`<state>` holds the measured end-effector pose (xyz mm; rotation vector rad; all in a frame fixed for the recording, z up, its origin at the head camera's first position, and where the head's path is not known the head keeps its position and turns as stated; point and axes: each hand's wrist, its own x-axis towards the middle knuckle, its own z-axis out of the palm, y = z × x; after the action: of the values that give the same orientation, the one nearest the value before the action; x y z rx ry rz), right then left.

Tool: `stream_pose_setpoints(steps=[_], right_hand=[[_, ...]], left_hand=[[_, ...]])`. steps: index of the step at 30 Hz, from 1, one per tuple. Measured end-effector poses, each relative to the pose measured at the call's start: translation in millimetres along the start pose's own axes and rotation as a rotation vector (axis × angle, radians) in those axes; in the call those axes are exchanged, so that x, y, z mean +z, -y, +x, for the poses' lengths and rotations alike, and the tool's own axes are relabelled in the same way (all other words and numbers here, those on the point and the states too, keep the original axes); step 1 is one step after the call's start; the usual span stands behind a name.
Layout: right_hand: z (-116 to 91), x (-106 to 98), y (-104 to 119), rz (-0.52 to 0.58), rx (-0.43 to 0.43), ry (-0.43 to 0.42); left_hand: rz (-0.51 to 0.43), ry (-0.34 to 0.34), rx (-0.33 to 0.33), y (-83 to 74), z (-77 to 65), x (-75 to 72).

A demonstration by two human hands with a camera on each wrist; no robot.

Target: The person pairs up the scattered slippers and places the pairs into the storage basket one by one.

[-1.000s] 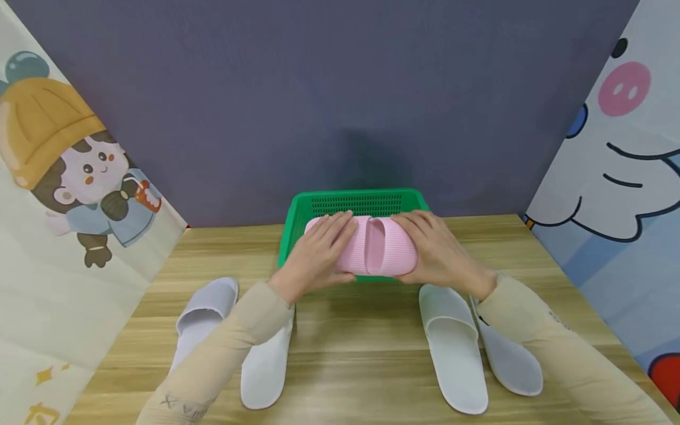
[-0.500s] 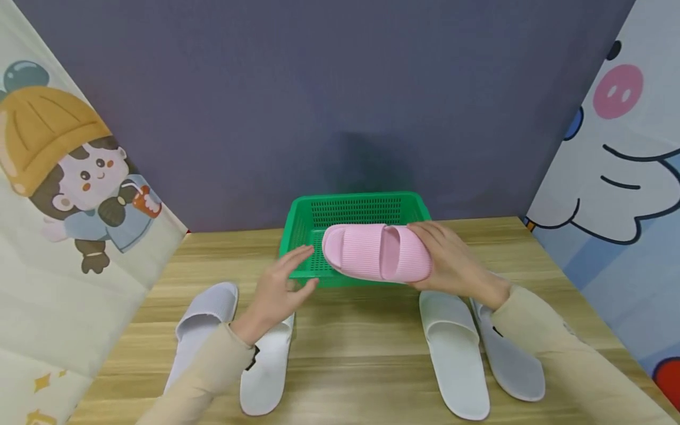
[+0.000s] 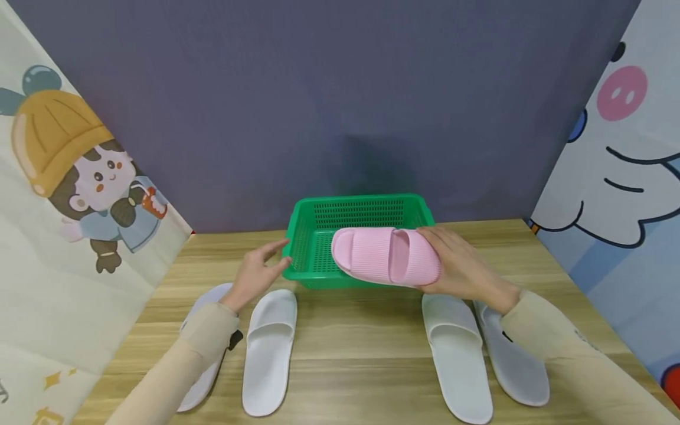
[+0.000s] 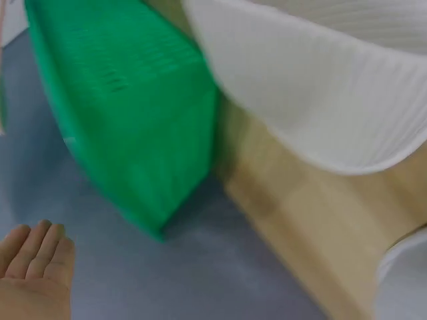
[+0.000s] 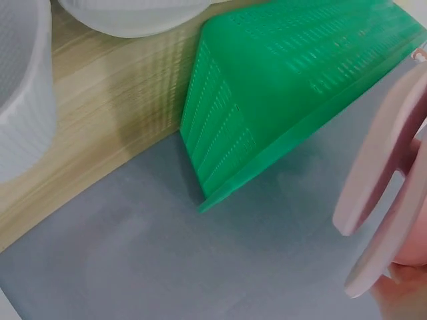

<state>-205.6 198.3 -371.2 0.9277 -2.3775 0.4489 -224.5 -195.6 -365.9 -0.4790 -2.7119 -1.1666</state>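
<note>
My right hand (image 3: 467,268) grips pink ribbed slippers (image 3: 372,251) by the end on the right, over the green basket (image 3: 303,275). In the head view one slipper shows, its strap facing me. In the right wrist view the pink slippers (image 5: 380,167) appear as two pale pink soles side by side with a narrow gap. The left hand (image 3: 256,274) holds nothing and hovers by the basket's left rim, fingers and thumb spread apart. Its open palm shows low in the left wrist view, fingers (image 4: 40,247) straight.
A white slipper (image 3: 270,360) and another white slipper (image 3: 204,386), partly under the left sleeve, lie on the wood-look surface (image 3: 361,366). To the right lie a white slipper (image 3: 461,366) and a greyish-white slipper (image 3: 517,372). A dark wall (image 3: 340,106) rises behind the basket.
The left hand has let go of the pink slippers and moved away to the left. The right hand keeps hold of them and has shifted slightly right, uncovering the basket's left part.
</note>
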Motion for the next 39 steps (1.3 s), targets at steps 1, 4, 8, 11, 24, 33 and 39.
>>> stream_pose_setpoints(steps=[1, 4, 8, 11, 24, 33, 39], right_hand=[[0, 0, -2, 0.000, 0.002, 0.000], [2, 2, -8, 0.003, -0.004, -0.004], [5, 4, -15, 0.010, -0.009, -0.003], [9, 4, -19, 0.023, 0.007, 0.029], [51, 17, -54, 0.177, 0.126, 0.138], [84, 45, -79, 0.264, 0.223, 0.256], [84, 69, -91, 0.302, 0.238, 0.328]], left_hand=[[-0.009, 0.014, -0.024, 4.8, 3.6, 2.2], [-0.021, 0.049, -0.101, 18.4, 15.4, 9.5], [-0.040, 0.065, -0.184, 32.6, 29.5, 17.7], [-0.094, 0.060, -0.222, 42.0, 35.9, 23.8], [-0.157, 0.014, -0.298, 60.5, 44.5, 43.2], [-0.130, -0.030, -0.316, 52.0, 46.4, 50.0], [-0.049, -0.064, -0.293, 47.6, 44.7, 53.5]])
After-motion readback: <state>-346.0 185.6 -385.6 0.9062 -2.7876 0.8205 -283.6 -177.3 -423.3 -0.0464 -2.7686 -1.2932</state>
